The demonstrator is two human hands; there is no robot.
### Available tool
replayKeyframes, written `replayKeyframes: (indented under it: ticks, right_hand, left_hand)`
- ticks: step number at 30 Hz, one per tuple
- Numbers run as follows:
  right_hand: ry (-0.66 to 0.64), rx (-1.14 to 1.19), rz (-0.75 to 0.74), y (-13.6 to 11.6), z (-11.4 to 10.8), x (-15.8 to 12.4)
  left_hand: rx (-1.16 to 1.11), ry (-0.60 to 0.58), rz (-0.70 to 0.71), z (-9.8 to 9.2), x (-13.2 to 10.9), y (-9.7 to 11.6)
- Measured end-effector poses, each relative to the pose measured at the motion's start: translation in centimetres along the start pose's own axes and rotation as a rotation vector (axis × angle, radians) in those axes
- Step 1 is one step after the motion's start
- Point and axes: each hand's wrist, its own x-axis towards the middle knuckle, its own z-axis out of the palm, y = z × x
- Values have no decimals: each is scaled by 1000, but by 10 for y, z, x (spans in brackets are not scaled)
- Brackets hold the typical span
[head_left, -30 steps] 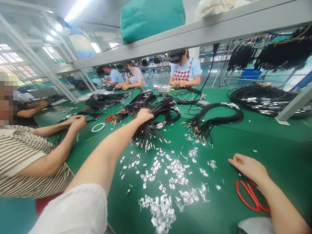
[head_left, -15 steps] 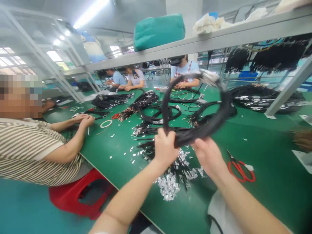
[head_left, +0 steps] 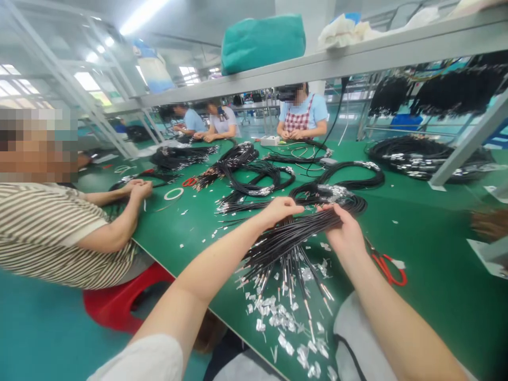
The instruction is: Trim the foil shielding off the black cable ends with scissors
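Nearest the person, silver foil scraps (head_left: 278, 317) lie on the green counter (head_left: 428, 275), under and just in front of the fanned ends of the cable bundle (head_left: 291, 241). Half a second ago this bundle hung in the air as a big loop between both hands. Now it is laid down flat, with its metal-tipped ends spread toward the person and its loop stretched away behind the hands.

The left hand (head_left: 278, 210) lies over the top of the bundle, fingers closed on the strands. The right hand (head_left: 344, 233) grips the same bundle from its right side, thumb on top. So the bundle has gone from being fetched and carried to lying within close reach, held by both hands.

Just right of the bundle the red scissors (head_left: 388, 263) lie on the counter, untouched; a second ago the right hand rested on them.

Left of the bundle a co-worker in a striped shirt (head_left: 51, 233) has both hands at the counter. Beyond the bundle lie more black cable coils (head_left: 254, 174), and farther still a person in a checked apron (head_left: 301, 117) sits under the shelf (head_left: 357, 53).
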Motion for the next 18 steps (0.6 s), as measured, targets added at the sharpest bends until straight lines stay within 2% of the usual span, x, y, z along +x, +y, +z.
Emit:
replayKeyframes:
  ticks: [2, 5, 8, 10, 12, 14, 18]
  right_hand:
    - [20, 17, 3, -9, -1, 2]
    - [72, 77, 36, -28, -1, 5]
    - [95, 113, 128, -46, -1, 7]
    - [72, 87, 206, -53, -1, 7]
    - [44, 45, 245, -55, -1, 7]
    - [26, 7, 242, -55, -2, 7]
    - [14, -11, 226, -53, -1, 4]
  left_hand:
    - [60, -14, -8, -13, 16, 3]
    - [132, -43, -11, -52, 36, -1]
    - [222, -76, 5, -93, 49, -28]
    - [416, -75, -24, -104, 53, -54]
    - [538, -89, -150, -94, 56, -79]
    - [699, -198, -249, -68, 60, -95]
    - [761, -257, -195, -13, 78, -97]
